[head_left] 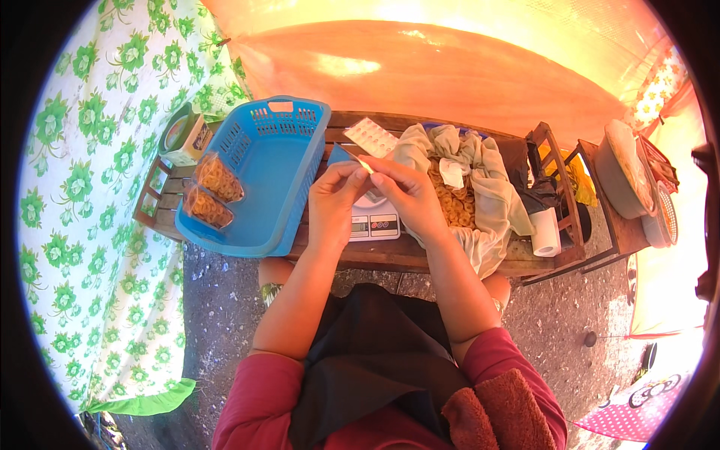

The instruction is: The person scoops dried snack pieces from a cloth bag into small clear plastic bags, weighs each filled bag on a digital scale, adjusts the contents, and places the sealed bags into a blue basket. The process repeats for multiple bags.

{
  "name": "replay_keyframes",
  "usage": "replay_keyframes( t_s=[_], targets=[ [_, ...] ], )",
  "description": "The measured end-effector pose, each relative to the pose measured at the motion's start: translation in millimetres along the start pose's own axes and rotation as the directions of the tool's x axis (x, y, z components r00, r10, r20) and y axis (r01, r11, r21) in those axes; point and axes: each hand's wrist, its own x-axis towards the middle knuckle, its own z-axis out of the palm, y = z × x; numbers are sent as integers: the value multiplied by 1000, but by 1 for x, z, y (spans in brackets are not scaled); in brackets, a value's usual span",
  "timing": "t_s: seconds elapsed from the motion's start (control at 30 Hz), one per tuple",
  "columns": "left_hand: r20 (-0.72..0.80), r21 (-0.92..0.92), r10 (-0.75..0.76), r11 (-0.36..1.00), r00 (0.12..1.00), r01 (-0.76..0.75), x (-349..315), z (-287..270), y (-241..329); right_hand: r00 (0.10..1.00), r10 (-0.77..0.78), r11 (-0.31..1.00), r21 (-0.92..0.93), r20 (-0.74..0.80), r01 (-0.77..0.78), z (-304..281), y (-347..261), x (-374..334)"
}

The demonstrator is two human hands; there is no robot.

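My left hand (330, 195) and my right hand (412, 193) meet over a white kitchen scale (375, 229). Both are closed in a pinch on a small, thin pale piece (365, 165), whose kind I cannot make out. A blue pointed corner of something (340, 155) shows just behind my left fingers. Beyond my hands lies a white sheet with rows of round labels (373, 137). To the right, a beige cloth (499, 199) surrounds a heap of brown ring-shaped snacks (454, 204), with a crumpled white tissue (452, 173) on top.
A blue plastic basket (289, 202) stands left on the wooden slatted table (352, 259), with filled snack bags (219, 176) at its left side. A tub (178, 135) sits beyond it. Right are a paper roll (546, 232), a black bag (525, 176) and a basin (624, 169).
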Motion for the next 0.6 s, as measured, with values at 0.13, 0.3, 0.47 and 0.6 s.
replay_keyframes(
  t_s=[0.13,0.3,0.47,0.6],
  targets=[
    [14,-5,16,1000,1000,-16,0,3,1,1000,-1,1000,1,-2,1,-1,-2,0],
    [-12,27,-29,999,1000,29,-1,4,2,1000,16,999,-35,-14,-16,-1,-3,-2],
    [-27,181,2,984,1000,3,2,-1,-6,991,-119,919,-384,-54,89,1,-3,-2],
    [57,300,159,939,986,-169,2,-1,-17,987,-142,818,-570,-73,76,-2,-3,-1]
  ],
)
